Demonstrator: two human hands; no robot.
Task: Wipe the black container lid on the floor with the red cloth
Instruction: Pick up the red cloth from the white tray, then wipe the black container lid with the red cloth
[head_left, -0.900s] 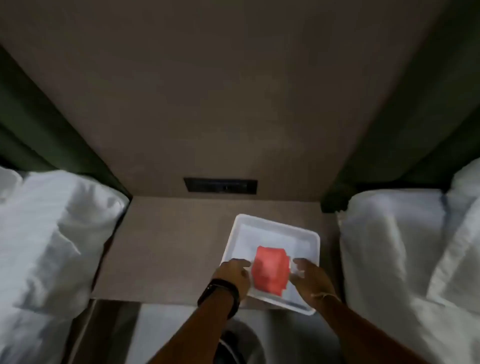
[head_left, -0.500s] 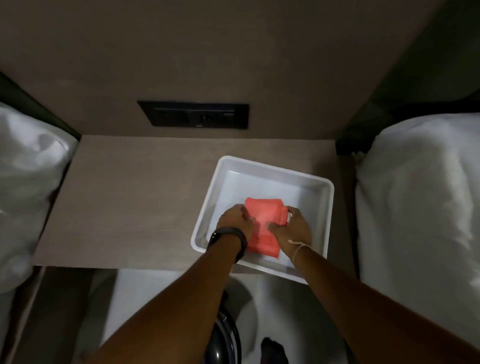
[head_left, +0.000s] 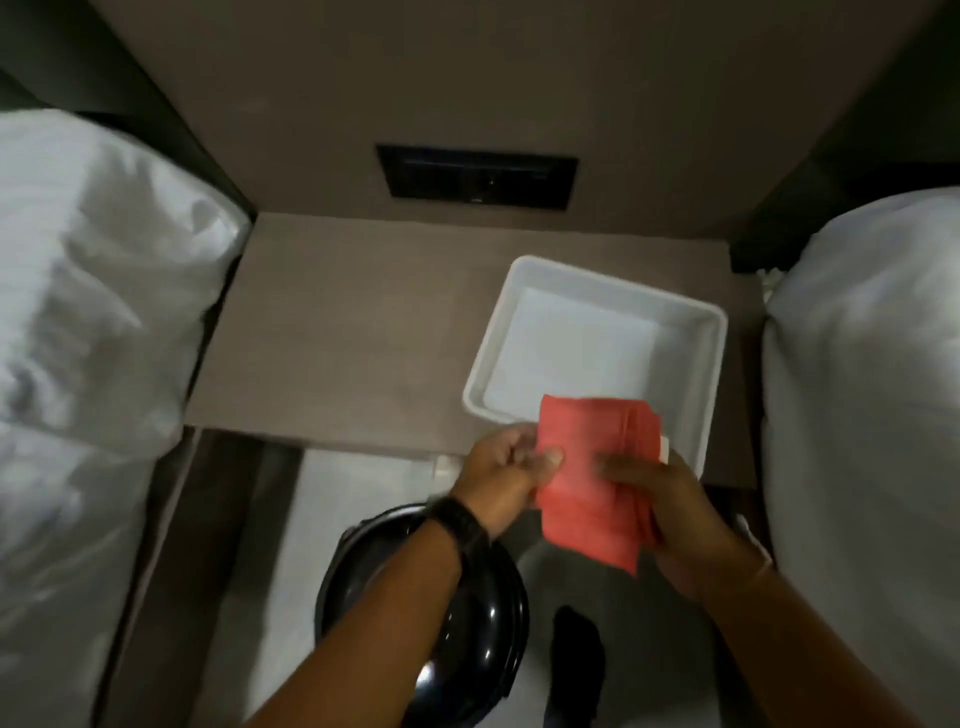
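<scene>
The red cloth (head_left: 589, 475) is folded and held in the air between both hands, over the near edge of the white tray (head_left: 696, 374). My left hand (head_left: 501, 470) pinches its left edge with thumb and fingers. My right hand (head_left: 670, 501) grips its right side. The black container lid (head_left: 488, 629), glossy and round, lies on the pale floor below, partly hidden by my left forearm.
The white tray sits on a brown bedside table (head_left: 332, 338) under a dark socket panel (head_left: 475, 176). White bedding rises on the left (head_left: 88, 332) and on the right (head_left: 862, 415). A dark sock or foot (head_left: 576, 660) rests on the floor beside the lid.
Both hands have lifted the red cloth out of the white tray and drawn it back over the tray's near edge. The view has tilted down, showing more of the black lid.
</scene>
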